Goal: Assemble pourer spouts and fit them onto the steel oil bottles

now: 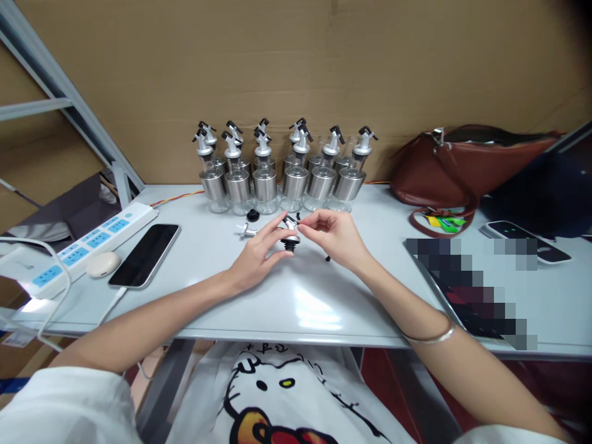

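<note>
My left hand (263,251) grips a silver-and-black bottle pourer (290,242), its ribbed black stopper pointing down just above the table. At the pourer's top, the thumb and fingertips of my right hand (330,233) are pinched together by its black lever; whether a small part sits between them is hidden. Left of the pourer lie a loose silver spout piece (247,231) and a round black stopper (253,215). Small black bits lie close to my right hand, one of them (328,258) just below it. Behind stand several glass bottles (265,184) with steel bands and fitted pourers.
On the left are a white power strip (99,243), a round cream case (103,265) and a charging phone (147,256). To the right sit a brown leather bag (462,163), a dark flat object (444,283), partly pixelated, and a white-and-black device (527,242). Cardboard (296,74) rises behind.
</note>
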`<action>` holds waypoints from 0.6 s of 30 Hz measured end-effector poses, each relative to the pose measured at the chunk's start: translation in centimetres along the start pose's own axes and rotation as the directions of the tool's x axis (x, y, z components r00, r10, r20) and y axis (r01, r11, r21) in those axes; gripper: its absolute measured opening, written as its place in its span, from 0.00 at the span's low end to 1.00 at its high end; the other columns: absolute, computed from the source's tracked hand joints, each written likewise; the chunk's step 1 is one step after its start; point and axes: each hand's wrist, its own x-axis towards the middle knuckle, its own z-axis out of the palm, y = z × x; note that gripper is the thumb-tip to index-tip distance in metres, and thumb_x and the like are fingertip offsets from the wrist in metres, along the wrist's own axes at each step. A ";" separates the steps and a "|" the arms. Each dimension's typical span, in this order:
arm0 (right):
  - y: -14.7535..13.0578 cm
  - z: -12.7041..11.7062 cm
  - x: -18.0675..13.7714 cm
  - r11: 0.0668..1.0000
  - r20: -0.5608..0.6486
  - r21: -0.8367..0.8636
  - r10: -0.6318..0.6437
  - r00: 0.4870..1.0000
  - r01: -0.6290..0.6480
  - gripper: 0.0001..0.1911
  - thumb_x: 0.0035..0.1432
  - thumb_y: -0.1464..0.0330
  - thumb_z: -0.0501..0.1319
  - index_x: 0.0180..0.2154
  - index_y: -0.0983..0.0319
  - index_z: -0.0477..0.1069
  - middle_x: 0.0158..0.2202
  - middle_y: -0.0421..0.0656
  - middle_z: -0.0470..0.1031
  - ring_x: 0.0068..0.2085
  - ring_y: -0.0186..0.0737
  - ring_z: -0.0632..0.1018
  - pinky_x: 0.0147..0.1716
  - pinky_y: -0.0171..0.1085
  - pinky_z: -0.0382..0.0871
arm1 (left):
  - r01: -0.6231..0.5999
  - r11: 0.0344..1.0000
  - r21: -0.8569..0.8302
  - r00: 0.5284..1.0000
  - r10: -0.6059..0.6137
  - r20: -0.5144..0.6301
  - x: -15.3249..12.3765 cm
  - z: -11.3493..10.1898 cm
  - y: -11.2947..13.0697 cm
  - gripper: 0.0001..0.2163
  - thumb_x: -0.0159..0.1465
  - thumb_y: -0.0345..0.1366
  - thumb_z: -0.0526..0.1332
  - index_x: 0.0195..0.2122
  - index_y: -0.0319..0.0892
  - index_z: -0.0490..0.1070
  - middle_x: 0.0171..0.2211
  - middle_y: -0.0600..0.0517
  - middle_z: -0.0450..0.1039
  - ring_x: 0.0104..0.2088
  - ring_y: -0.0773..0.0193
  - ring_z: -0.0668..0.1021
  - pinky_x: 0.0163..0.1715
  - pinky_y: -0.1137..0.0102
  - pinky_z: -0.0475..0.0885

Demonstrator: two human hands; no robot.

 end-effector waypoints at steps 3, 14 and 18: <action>-0.1 0.0 0.0 1.000 -0.014 -0.004 -0.010 1.000 0.010 0.08 0.45 0.64 0.63 0.24 0.64 0.72 0.24 0.43 0.76 0.27 0.36 0.73 0.31 0.37 0.66 | -0.019 1.000 0.009 1.000 0.019 -0.019 0.1 0.0 0.1 0.13 0.66 0.38 0.57 0.51 0.45 0.67 0.64 0.40 0.57 0.52 0.57 0.75 0.55 0.56 0.69; -0.1 0.0 0.0 0.998 -0.025 -0.035 -0.057 0.998 0.057 0.07 0.47 0.65 0.63 0.25 0.63 0.72 0.25 0.42 0.77 0.27 0.35 0.74 0.31 0.37 0.68 | -0.067 0.998 0.009 0.992 0.067 -0.110 0.2 0.3 -0.3 0.13 0.65 0.38 0.60 0.50 0.47 0.69 0.55 0.44 0.60 0.47 0.61 0.75 0.52 0.58 0.71; 0.0 0.0 0.0 0.996 0.011 -0.067 -0.059 0.998 0.059 0.07 0.49 0.65 0.62 0.27 0.63 0.72 0.27 0.43 0.77 0.29 0.37 0.75 0.33 0.38 0.69 | -0.037 0.999 0.004 0.996 0.038 -0.086 0.1 0.3 -0.2 0.13 0.65 0.38 0.59 0.51 0.46 0.68 0.56 0.44 0.61 0.48 0.61 0.75 0.53 0.59 0.70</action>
